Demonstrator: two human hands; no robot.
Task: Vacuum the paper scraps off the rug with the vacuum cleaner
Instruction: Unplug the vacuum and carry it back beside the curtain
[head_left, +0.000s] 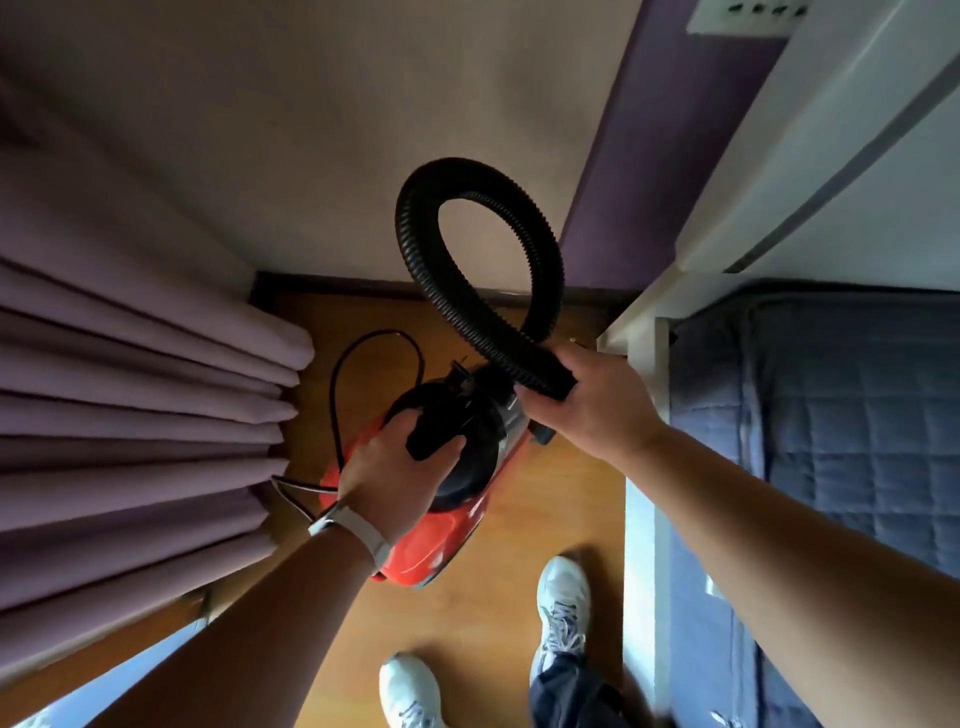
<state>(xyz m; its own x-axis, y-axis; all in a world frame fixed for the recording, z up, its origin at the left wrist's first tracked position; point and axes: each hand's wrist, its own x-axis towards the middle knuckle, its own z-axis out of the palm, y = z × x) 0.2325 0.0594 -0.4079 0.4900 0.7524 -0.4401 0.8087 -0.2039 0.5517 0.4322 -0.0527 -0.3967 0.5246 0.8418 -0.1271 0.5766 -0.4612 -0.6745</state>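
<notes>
Left hand (395, 467) grips the black handle (431, 436) on top of the red vacuum cleaner (431, 540), which sits right beneath it over the wooden floor (545, 493). Right hand (587, 400), just to the right, is wrapped around the end of the black hose (478, 170), which loops up beyond both hands. Curtain (130, 415) lies left of the hands, bed (831, 389) to the right.

floor (561, 493): orange wooden boards, running between the curtain (156, 415) and the bed frame (639, 545).
standing on it: your right shoe (563, 597) and left shoe (408, 686), both white.
vacuum cleaner (441, 540): low over the boards; contact unclear.
</notes>
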